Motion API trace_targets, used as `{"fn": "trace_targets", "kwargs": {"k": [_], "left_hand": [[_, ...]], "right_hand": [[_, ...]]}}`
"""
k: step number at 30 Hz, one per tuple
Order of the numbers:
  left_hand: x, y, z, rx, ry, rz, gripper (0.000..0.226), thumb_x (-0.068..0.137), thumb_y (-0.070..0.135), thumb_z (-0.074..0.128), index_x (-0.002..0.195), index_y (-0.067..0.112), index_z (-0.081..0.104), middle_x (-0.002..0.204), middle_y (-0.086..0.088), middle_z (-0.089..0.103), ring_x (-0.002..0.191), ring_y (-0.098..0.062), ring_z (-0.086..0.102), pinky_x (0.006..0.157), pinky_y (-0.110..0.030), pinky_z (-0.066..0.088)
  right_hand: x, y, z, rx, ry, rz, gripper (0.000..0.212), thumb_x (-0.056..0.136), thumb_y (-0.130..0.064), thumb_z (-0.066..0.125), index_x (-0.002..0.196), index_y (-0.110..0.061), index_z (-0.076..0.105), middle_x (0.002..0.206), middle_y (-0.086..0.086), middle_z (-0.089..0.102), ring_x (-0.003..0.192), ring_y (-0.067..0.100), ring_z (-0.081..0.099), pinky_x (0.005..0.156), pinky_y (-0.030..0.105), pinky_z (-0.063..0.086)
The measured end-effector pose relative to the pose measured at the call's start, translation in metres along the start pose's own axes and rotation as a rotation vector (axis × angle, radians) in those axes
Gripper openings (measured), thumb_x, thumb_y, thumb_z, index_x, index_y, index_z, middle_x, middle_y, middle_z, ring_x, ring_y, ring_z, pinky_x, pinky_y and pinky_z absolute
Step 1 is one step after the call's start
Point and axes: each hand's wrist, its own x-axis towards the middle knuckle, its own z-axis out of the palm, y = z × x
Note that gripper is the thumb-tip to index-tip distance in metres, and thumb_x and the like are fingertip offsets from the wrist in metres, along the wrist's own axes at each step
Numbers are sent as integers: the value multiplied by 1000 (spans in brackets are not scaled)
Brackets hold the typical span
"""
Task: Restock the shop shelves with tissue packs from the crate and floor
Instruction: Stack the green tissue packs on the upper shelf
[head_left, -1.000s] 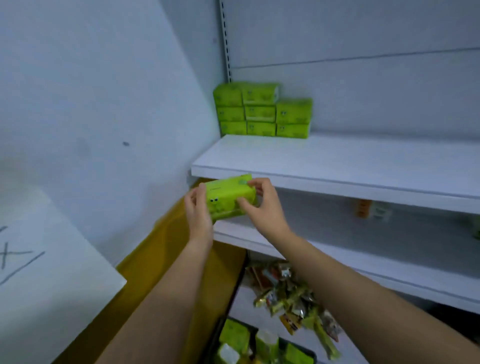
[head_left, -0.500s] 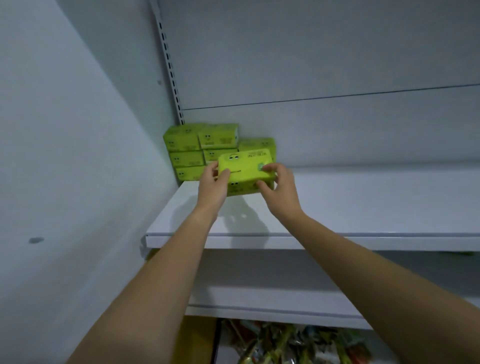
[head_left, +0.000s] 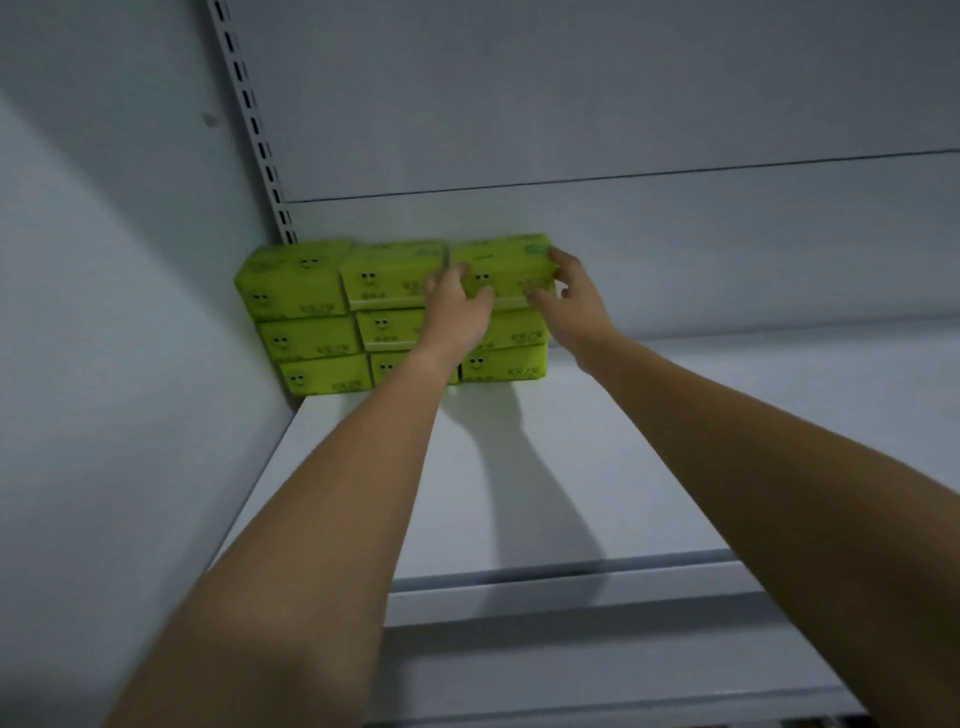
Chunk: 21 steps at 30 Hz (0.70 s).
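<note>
Nine packs make the stack (head_left: 311, 332) in the back left corner of the shelf (head_left: 701, 447), three columns of three. My left hand (head_left: 457, 312) and right hand (head_left: 574, 304) grip the top pack (head_left: 498, 262) of the right column by its two ends, fingers curled round it, to set it square on the two beneath and tight against its neighbour. It looks seated to me; letting go should follow.

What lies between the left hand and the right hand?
The top-right green tissue pack, held at its ends by the left hand and right hand; the head view shows this.
</note>
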Motion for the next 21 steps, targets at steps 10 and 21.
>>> {"fn": "trace_targets", "kwargs": {"k": [10,21], "left_hand": [[11,-26,2,225,-221,-12,71,95,19,48,150,19,3,157,-9,7,142,-28,20,110,-34,29],[-60,-50,-8,599,-228,72,60,100,30,35,150,12,6,156,-10,14,144,-26,13,117,-38,15]], "right_hand": [[10,2,11,-116,-215,75,71,92,-8,42,149,-20,3,147,10,35,122,27,48,99,39,45],[-58,28,-7,-729,-370,-260,66,93,-28,48,148,-13,15,152,10,27,140,27,24,113,40,21]]}}
